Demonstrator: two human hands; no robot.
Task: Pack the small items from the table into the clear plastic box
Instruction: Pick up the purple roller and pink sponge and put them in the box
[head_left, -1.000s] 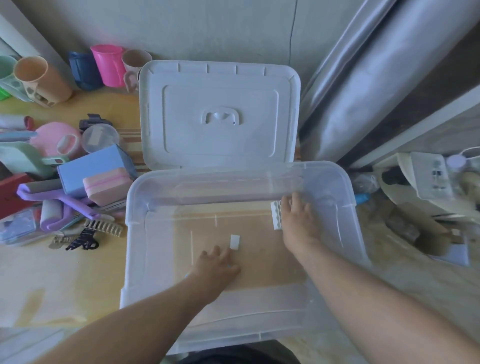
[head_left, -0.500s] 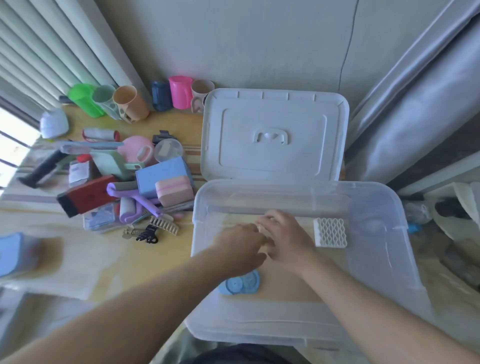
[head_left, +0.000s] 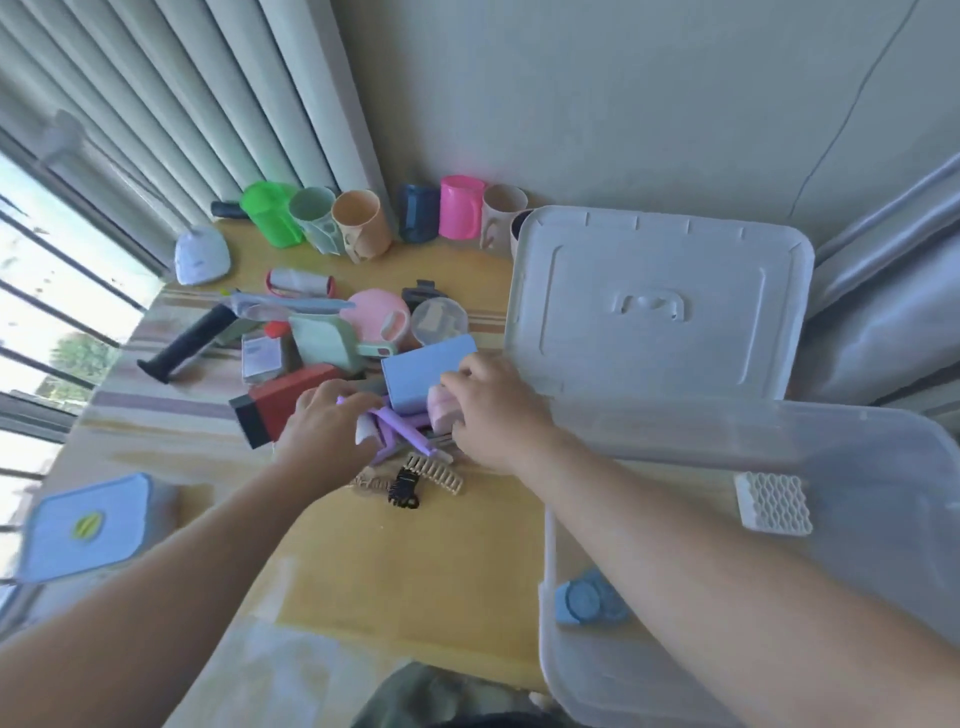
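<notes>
While both arms reach over the table (head_left: 322, 561), two hands work in a pile of small items.

Left hand (head_left: 324, 431) curls round a purple lint roller (head_left: 397, 431); right hand (head_left: 493, 410) grips a pink block (head_left: 441, 410) beside a blue box (head_left: 423, 369). At right, the clear plastic box (head_left: 883, 467) (lid (head_left: 654, 301) open) holds a white lattice piece (head_left: 774, 503) and a blue disc (head_left: 584, 603). Hair clips (head_left: 415, 478) lie near.
</notes>
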